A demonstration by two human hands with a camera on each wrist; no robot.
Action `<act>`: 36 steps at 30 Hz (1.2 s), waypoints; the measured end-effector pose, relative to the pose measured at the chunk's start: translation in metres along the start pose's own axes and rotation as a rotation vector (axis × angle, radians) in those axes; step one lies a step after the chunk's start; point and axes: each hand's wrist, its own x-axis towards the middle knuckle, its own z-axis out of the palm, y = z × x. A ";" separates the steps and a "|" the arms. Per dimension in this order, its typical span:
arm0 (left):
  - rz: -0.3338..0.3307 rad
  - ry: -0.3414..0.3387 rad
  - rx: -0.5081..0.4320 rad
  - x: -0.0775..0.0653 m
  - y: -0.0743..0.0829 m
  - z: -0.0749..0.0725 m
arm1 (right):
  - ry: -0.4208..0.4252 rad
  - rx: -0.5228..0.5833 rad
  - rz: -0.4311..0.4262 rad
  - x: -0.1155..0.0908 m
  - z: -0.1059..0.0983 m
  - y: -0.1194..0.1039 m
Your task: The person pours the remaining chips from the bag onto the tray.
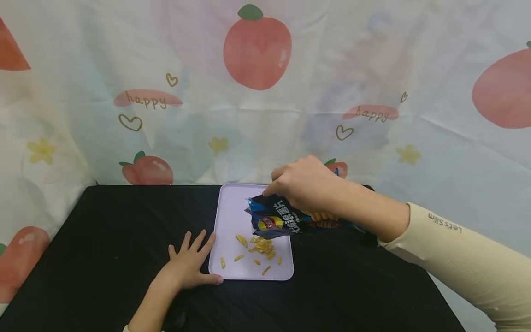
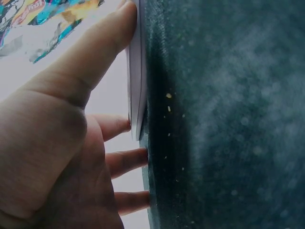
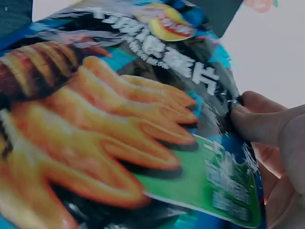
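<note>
My right hand [image 1: 307, 184] pinches the upper edge of a dark blue potato chip bag [image 1: 286, 216], tipped over the lilac tray [image 1: 232, 203] with its mouth toward the left. In the right wrist view the bag [image 3: 109, 129] fills most of the picture, printed with large wavy chips, and the thumb presses on its edge. Yellow chip pieces [image 1: 262, 246] lie in a small heap on the near half of the tray, with several scattered around. My left hand [image 1: 186, 265] is spread at the tray's left edge, thumb on the near-left corner, fingers along the side.
The tray lies on a table with a black cloth [image 1: 137, 230]. A few small crumbs [image 2: 168, 96] show on the cloth beside the tray in the left wrist view. Behind the table hangs a pale curtain [image 1: 199, 92] with fruit prints.
</note>
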 end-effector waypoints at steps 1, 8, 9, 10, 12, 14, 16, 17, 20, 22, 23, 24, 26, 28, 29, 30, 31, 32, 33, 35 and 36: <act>-0.002 -0.001 0.001 0.000 0.000 0.000 | -0.005 0.004 -0.002 0.000 0.001 0.000; -0.001 -0.003 0.005 0.000 0.000 0.001 | -0.018 -0.003 -0.003 0.001 0.002 0.000; -0.001 -0.003 0.003 0.000 0.000 0.001 | -0.011 -0.007 0.001 0.002 0.001 0.000; 0.000 0.000 0.000 0.000 0.000 0.000 | -0.005 -0.007 0.002 0.002 0.000 0.001; 0.002 0.001 -0.002 0.000 0.000 0.000 | -0.002 0.002 0.003 0.002 -0.001 0.001; -0.002 0.000 -0.003 0.000 0.000 0.000 | -0.002 -0.002 0.009 0.001 -0.001 0.002; -0.003 0.004 -0.002 0.000 0.000 0.000 | -0.017 0.001 0.012 0.001 -0.001 0.003; -0.002 0.005 -0.001 0.000 -0.001 0.000 | -0.024 0.001 0.013 0.001 -0.001 0.003; -0.009 0.000 0.001 0.001 -0.003 0.002 | -0.019 -0.013 0.021 0.002 -0.003 0.003; -0.009 0.000 -0.001 0.001 -0.003 0.002 | -0.018 -0.010 0.019 0.003 -0.005 0.003; -0.009 -0.001 -0.002 0.000 -0.003 0.002 | -0.016 -0.013 0.020 0.003 -0.007 0.003; -0.011 -0.002 -0.004 0.000 -0.003 0.002 | -0.015 -0.014 0.018 0.003 -0.008 0.003; -0.010 -0.003 -0.007 0.000 -0.003 0.002 | -0.024 -0.006 0.011 0.004 -0.009 0.003; -0.006 -0.012 -0.008 0.000 -0.002 0.001 | -0.020 -0.013 0.019 0.004 -0.012 0.003; -0.005 -0.009 -0.005 0.001 -0.002 0.001 | -0.018 -0.016 0.020 0.004 -0.013 0.003; -0.006 -0.008 -0.003 0.000 -0.002 0.001 | -0.017 -0.012 0.019 0.005 -0.013 0.003; -0.007 -0.010 0.000 0.000 -0.002 0.001 | -0.018 -0.008 0.021 0.006 -0.014 0.003; -0.005 -0.011 0.002 0.000 -0.001 0.000 | -0.017 -0.011 0.028 0.006 -0.014 0.004; -0.006 -0.009 0.002 0.000 -0.001 0.000 | -0.014 -0.014 0.033 0.007 -0.015 0.004; -0.008 -0.002 0.004 0.000 0.000 -0.001 | -0.025 -0.003 0.025 0.008 -0.012 0.004; -0.008 -0.008 0.002 -0.001 0.000 -0.001 | -0.031 0.001 0.023 0.008 -0.011 0.004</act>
